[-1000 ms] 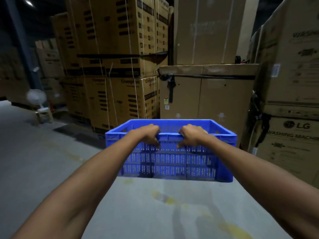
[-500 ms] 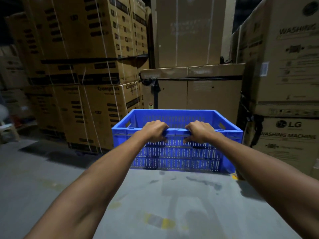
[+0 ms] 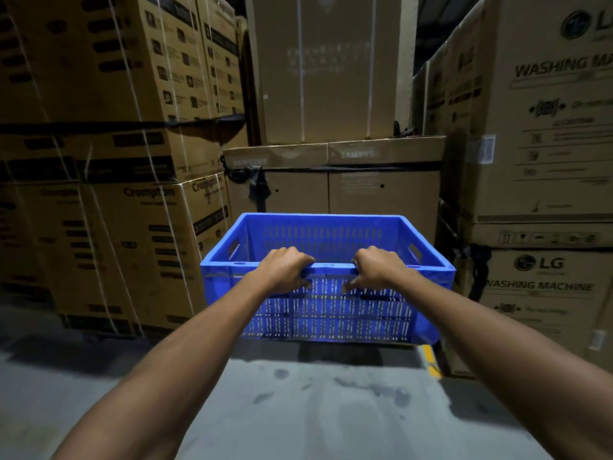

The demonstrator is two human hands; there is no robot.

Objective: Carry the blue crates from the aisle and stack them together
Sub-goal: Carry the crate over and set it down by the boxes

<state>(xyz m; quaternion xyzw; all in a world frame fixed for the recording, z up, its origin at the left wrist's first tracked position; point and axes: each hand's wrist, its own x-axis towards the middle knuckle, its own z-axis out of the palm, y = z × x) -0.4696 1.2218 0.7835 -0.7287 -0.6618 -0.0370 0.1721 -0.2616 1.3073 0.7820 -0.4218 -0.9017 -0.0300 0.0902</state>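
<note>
While both hands grip its near rim, left hand (image 3: pixel 284 268) and right hand (image 3: pixel 378 268), the empty, hard plastic blue crate (image 3: pixel 326 305) looks light.

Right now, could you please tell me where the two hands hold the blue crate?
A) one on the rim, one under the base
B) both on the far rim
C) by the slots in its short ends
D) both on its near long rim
D: the left hand and the right hand both curl over the near rim of the blue crate.
</note>
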